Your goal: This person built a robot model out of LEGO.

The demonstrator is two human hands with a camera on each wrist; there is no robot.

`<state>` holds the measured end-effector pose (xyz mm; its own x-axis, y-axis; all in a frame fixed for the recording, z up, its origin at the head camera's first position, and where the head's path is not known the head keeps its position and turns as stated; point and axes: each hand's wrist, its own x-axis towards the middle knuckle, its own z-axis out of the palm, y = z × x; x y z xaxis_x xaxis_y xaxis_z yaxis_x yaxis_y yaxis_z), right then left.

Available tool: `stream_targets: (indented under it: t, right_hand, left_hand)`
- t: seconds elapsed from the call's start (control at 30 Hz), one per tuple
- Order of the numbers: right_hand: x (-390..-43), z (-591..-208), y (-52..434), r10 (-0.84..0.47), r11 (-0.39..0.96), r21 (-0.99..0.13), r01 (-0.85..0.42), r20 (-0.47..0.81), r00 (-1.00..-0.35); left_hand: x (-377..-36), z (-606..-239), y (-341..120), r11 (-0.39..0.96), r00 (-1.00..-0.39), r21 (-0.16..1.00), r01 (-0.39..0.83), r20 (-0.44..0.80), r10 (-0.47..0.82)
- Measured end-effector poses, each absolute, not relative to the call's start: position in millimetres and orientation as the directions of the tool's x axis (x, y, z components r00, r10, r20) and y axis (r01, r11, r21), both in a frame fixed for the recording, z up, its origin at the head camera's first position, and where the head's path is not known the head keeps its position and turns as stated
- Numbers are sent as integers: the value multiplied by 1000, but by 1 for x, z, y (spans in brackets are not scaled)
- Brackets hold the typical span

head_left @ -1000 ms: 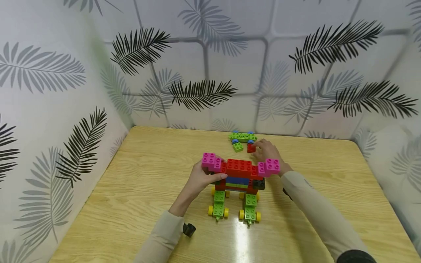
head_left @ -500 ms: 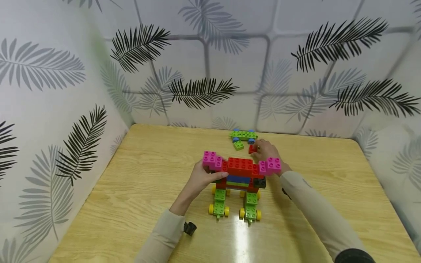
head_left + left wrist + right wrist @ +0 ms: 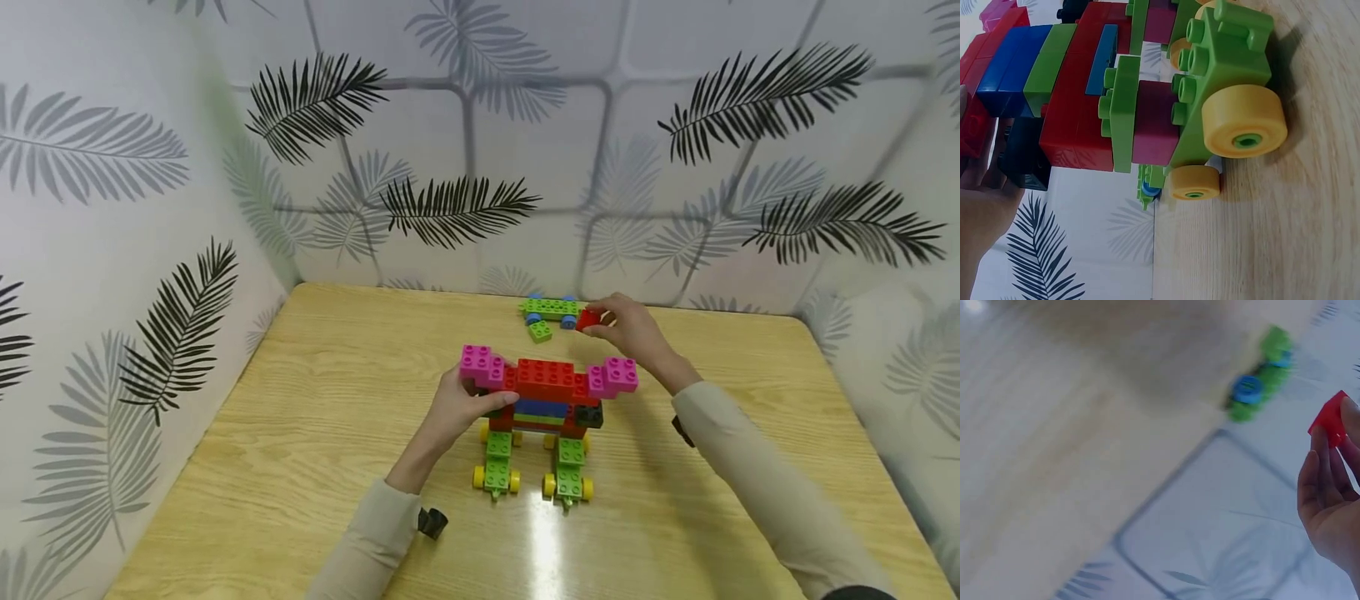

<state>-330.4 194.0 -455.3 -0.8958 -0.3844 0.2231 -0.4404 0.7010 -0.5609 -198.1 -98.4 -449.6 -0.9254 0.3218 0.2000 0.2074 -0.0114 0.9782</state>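
A figure built of toy bricks (image 3: 545, 380) stands upright on the table, with a red top, pink arms, and green wheeled bases with yellow wheels (image 3: 1244, 120) below. My left hand (image 3: 452, 410) grips its left side below the pink arm, thumb across the front; the other fingers are mostly hidden. In the left wrist view, the hand lies by a black brick (image 3: 1025, 153) at the figure's side. Farther back, my right hand (image 3: 636, 333) pinches a small red brick (image 3: 588, 319) between thumb and fingertips. The right wrist view shows that red brick (image 3: 1331, 419) raised off the table.
Near the table's back edge sits a green wheeled base (image 3: 552, 308) with blue wheels. A small green brick (image 3: 539, 332) lies just in front of it. Behind the wooden table (image 3: 315, 367) rises a leaf-patterned backdrop (image 3: 525, 150).
My right hand has picked the red brick up off the table and moved it slightly back and to the right. The left hand and the figure have stayed in place.
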Motion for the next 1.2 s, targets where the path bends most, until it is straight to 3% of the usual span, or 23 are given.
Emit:
stream_targets:
  t: [0.27,0.47,0.77,1.2]
  right_hand:
    - [-282,-367,174,-503,617,-493,-614,352,-789]
    - [-240,-322,153,-573,597,-459,-659,332,-750]
    - [-215,-322,139,-619,600,-462,-653,249,-745]
    - [-214,-327,131,-667,606,-388,-694,227,-710]
  left_hand:
    - [-190,-438,-97,-19,-931,976,218,214,297]
    - [-191,-438,-96,-16,-941,982,188,185,285]
    - [-194,-440,-95,-32,-941,985,169,170,294]
    - [-195,-438,-96,-40,-938,985,170,174,301]
